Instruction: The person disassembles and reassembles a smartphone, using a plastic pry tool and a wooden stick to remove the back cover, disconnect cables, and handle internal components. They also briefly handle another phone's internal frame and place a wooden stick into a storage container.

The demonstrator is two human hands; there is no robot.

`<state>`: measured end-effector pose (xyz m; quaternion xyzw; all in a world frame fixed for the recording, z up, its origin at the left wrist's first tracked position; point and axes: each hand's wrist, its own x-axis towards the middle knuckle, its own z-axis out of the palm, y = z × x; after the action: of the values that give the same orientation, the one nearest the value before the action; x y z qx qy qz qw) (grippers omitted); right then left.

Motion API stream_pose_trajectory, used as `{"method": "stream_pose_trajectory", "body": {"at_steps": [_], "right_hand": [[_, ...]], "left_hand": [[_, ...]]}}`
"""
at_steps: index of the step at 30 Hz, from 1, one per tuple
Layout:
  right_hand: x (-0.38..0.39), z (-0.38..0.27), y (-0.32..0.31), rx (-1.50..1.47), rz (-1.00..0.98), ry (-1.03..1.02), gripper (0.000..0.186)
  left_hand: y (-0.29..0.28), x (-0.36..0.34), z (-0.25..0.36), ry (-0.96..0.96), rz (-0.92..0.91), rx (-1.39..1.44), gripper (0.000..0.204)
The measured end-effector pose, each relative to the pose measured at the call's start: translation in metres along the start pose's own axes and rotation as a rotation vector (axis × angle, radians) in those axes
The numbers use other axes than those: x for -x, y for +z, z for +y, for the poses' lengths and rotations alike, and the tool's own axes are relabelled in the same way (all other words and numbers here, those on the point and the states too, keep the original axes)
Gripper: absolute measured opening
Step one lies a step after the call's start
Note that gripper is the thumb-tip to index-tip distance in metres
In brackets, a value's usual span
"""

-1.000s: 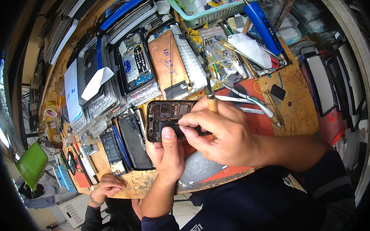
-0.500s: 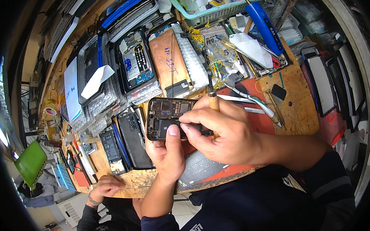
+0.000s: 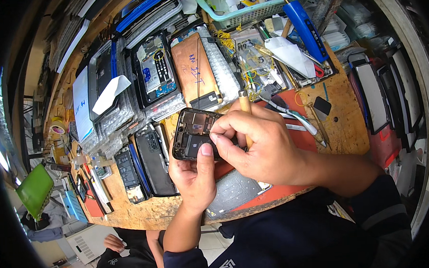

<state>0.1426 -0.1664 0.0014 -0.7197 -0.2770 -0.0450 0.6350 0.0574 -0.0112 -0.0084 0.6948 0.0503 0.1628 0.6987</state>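
An opened phone (image 3: 191,128), its battery and inner parts exposed, is tilted above the bench, gripped along its lower left by my left hand (image 3: 195,180). My left thumb presses near the battery. Over the phone's right part, my right hand (image 3: 267,146) is closed around a wooden-handled tool (image 3: 245,104), held upright between the fingers. The tool's working end is hidden. My right thumb and forefinger are pinched together at the phone's middle; anything between them is too small to see. The right hand covers the phone's right end.
Below my hands lies a grey mat (image 3: 236,193) on a red surface. To the left are a dark phone back (image 3: 153,160) and a battery (image 3: 129,171). Behind are a copper-coloured panel (image 3: 195,70), a blue tool (image 3: 306,32) and a basket (image 3: 247,17). A co-worker's hand (image 3: 114,244) shows lower left.
The phone has tilted, its right end dropping lower. The wooden handle now leans differently and shows its end. The co-worker's hand has moved down, away from the bench edge.
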Motion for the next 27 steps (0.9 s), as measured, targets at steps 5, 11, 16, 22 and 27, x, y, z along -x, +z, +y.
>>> {"method": "stream_pose_trajectory", "body": {"at_steps": [5, 11, 16, 22, 27], "right_hand": [[-0.001, 0.001, -0.001, 0.048, 0.038, -0.016, 0.016], [-0.009, 0.0, -0.006, 0.087, 0.024, -0.086, 0.019], [-0.018, 0.002, -0.015, 0.15, 0.062, -0.137, 0.018], [-0.024, 0.003, -0.017, -0.368, -0.229, 0.351, 0.008], [-0.021, 0.003, -0.014, -0.347, -0.224, 0.302, 0.008]], "left_hand": [[-0.002, -0.001, -0.002, -0.019, 0.011, 0.03, 0.034], [-0.004, -0.002, -0.002, -0.081, 0.033, 0.133, 0.034], [-0.004, -0.008, -0.004, -0.083, 0.079, 0.29, 0.035], [-0.007, -0.012, 0.001, -0.157, 0.095, 0.369, 0.033], [-0.004, -0.013, 0.005, -0.135, 0.098, 0.28, 0.044]]}}
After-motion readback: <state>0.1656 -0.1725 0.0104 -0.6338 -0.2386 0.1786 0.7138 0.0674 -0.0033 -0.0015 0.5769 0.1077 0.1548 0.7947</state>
